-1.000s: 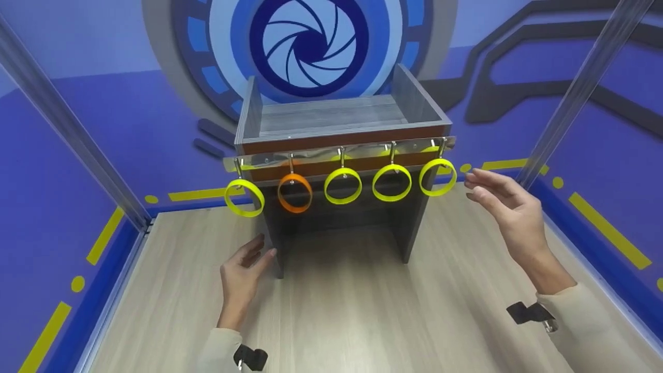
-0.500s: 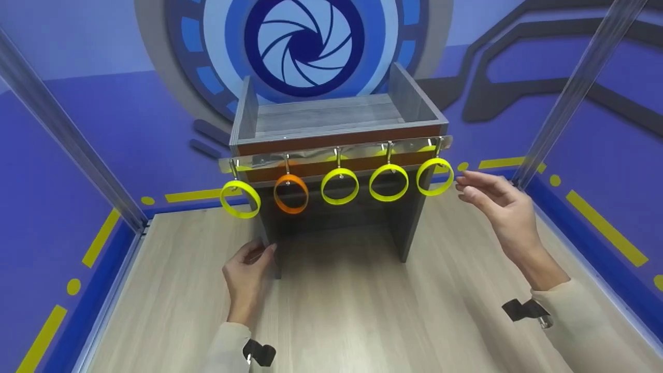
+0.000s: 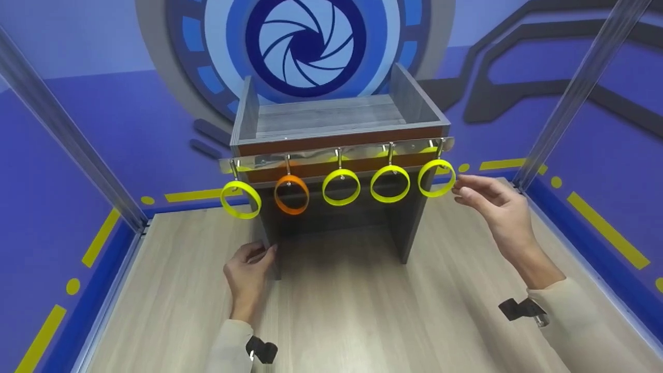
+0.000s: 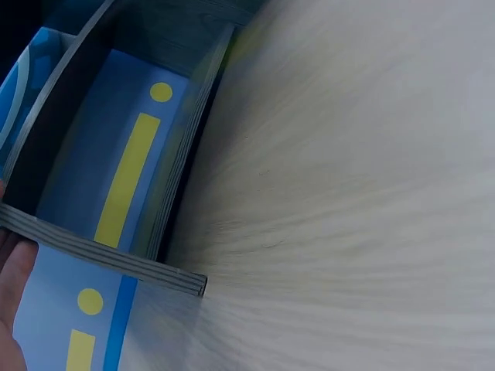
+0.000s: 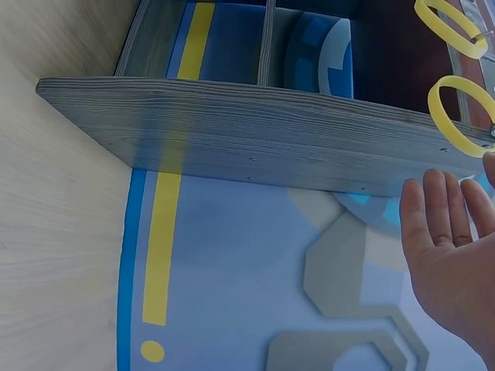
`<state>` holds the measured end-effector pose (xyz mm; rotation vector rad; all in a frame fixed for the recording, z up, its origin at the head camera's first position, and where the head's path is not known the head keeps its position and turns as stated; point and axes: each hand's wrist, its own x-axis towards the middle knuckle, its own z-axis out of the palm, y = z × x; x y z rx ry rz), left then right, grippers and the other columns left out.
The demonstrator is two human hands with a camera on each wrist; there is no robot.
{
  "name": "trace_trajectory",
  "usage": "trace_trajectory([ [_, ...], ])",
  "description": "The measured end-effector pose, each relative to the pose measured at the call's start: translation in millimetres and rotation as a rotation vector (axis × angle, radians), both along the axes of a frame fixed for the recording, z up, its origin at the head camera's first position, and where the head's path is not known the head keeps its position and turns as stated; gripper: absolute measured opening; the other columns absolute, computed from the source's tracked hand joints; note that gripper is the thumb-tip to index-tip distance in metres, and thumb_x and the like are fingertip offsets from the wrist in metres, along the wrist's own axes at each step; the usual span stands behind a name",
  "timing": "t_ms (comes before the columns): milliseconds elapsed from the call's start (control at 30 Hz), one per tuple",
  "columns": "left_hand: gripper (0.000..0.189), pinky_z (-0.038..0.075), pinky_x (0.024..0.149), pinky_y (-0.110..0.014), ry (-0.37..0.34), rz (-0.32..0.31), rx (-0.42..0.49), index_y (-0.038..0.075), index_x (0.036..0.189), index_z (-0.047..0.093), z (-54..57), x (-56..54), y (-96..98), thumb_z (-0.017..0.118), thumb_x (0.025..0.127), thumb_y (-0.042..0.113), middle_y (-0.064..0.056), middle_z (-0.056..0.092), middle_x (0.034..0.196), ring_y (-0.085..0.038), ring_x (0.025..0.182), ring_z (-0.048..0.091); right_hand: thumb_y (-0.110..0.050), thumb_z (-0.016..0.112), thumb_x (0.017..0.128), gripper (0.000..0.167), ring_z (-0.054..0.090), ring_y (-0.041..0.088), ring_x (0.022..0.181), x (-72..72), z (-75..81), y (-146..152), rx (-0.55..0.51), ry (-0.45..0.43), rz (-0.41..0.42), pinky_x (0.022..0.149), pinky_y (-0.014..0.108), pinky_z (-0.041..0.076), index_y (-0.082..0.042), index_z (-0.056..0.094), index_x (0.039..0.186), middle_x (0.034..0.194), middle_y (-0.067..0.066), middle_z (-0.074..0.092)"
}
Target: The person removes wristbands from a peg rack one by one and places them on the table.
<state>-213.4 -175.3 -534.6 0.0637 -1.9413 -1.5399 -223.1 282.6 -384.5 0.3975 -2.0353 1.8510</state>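
A grey wooden shelf unit stands on the floor, with rings hanging from hooks along its front rail. My left hand grips the front edge of the unit's left side panel, low down; in the left wrist view the thumb lies on one side of the board. Beside the rightmost yellow ring is my right hand, fingers fairly straight, fingertips very close to the rim. Whether they touch it I cannot tell. An orange ring and further yellow rings, such as the leftmost ring, hang freely.
A clear strip carries the metal hooks across the front. The pale wood-look surface spreads below and around the unit. Printed blue walls close in the back and both sides, with metal posts at the corners.
My left hand has moved right and closed its fingers on the side panel's edge. My right hand has come left, closer to the rightmost yellow ring. The rings hang as before.
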Motion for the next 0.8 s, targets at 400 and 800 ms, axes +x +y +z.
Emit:
trace_trajectory([
  [400, 0.017, 0.061, 0.071, -0.017, -0.045, 0.000, 0.047, -0.003, 0.091, 0.076, -0.6, -1.3, 1.8, 0.089, 0.080, -0.004, -0.014, 0.074, 0.092, -0.034, 0.084, 0.078, 0.002, 0.072, 0.099, 0.033, 0.073, 0.028, 0.110, -3.8, 1.2, -4.2, -0.066, -0.029, 0.059, 0.094, 0.037, 0.060, 0.011, 0.067, 0.130, 0.127, 0.020, 0.071],
  [800, 0.017, 0.060, 0.071, -0.018, -0.084, 0.035, 0.003, -0.001, 0.094, 0.076, -1.2, -1.1, 2.4, 0.089, 0.082, -0.001, -0.011, 0.075, 0.094, -0.033, 0.086, 0.077, 0.001, 0.073, 0.099, 0.028, 0.075, 0.029, 0.102, -5.6, 2.5, -7.5, -0.101, -0.021, 0.084, 0.093, 0.037, 0.061, 0.012, 0.069, 0.125, 0.118, 0.019, 0.074],
])
